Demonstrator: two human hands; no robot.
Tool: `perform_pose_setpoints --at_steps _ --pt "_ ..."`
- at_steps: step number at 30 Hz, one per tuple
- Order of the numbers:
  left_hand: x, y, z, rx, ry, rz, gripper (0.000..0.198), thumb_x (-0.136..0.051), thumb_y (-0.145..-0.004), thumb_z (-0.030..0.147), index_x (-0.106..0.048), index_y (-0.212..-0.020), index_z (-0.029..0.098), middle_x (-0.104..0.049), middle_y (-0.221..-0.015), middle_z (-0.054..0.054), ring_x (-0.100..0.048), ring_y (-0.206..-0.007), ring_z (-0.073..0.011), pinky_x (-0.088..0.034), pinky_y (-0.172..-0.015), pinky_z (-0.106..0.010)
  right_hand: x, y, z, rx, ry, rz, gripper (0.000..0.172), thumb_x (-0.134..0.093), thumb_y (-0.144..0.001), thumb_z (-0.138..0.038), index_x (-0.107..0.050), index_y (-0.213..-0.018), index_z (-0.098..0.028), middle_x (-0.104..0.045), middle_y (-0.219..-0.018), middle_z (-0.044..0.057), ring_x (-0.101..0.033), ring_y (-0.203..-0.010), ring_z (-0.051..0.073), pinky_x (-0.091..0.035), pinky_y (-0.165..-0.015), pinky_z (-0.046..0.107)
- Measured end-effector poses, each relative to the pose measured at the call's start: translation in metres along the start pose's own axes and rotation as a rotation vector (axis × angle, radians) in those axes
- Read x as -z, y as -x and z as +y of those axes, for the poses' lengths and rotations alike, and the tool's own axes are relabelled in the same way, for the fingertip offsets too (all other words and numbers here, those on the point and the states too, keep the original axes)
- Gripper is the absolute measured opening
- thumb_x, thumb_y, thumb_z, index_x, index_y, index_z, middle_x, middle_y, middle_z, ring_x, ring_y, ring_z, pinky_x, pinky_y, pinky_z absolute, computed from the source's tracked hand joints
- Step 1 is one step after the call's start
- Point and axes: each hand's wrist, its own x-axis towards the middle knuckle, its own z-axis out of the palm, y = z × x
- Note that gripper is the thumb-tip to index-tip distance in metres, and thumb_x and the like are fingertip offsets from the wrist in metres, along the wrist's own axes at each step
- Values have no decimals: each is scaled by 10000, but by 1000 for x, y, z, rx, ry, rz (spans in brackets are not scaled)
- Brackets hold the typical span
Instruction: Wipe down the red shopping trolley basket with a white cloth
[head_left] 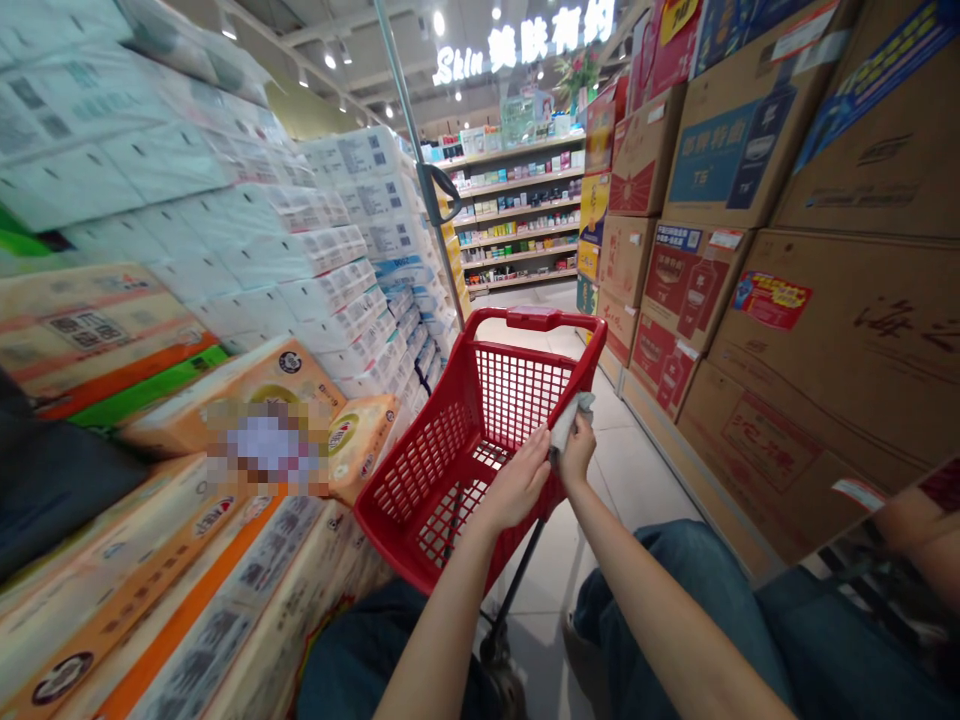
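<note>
In front of me stands a red plastic shopping basket trolley [420, 500] with a grid of holes in its walls and a thin dark leg below. My right hand [577, 450] is at the outside of its right rim, closed on a crumpled pale grey cloth [571, 415] pressed against the rim. Just inside that rim lies my left hand [523, 475], fingers stretched out along the wall and close to the cloth. No goods are visible inside the basket.
Packs of tissue [187, 200] are stacked high on the left, with orange packs [367, 440] nearer. Cardboard cartons [817, 380] line the right. A metal pole [409, 100] rises behind the basket. Shelves of small goods [517, 205] stand at the back. Part of a person shows at the right edge.
</note>
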Motion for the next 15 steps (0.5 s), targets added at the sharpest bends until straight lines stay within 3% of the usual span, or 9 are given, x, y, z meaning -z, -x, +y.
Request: perform_pose_setpoints --at_steps 3,5,11,15 --pt "-1 0 -2 -9 -4 2 527 -282 -1006 293 -219 -1523 212 -166 -1603 -29 -144 -1477 -169 -148 -1224 -407 5 40 10 24 56 -95 372 -438 -863 -351 -676 -1104 -198 -696 -1053 81 -585 -959 227 -421 -855 341" --pt "-1 1 -2 -7 -6 -1 527 -289 -1005 295 -217 -1523 226 -169 -1603 -22 -146 -1477 -171 -152 -1224 -410 8 46 10 27 103 -116 373 -441 -865 -353 -679 -1114 -213 -698 -1052 80 -578 -976 235 -413 -876 360" --pt "0 1 2 -4 -10 2 529 -282 -1010 293 -206 -1526 205 -146 -1605 -27 -125 -1479 -169 -147 -1226 -397 5 -22 -1 -24 90 15 407 -402 -880 -408 -701 -1059 -196 -714 -1015 89 -592 -919 231 -411 -857 349" --pt "0 1 3 2 -19 4 528 -281 -1012 295 -191 -1529 231 -148 -1604 -9 -118 -1478 -166 -157 -1226 -398 19 -10 22 -119 100 -27 392 -468 -838 -458 -733 -945 -190 -733 -816 64 -621 -811 230 -430 -799 329"
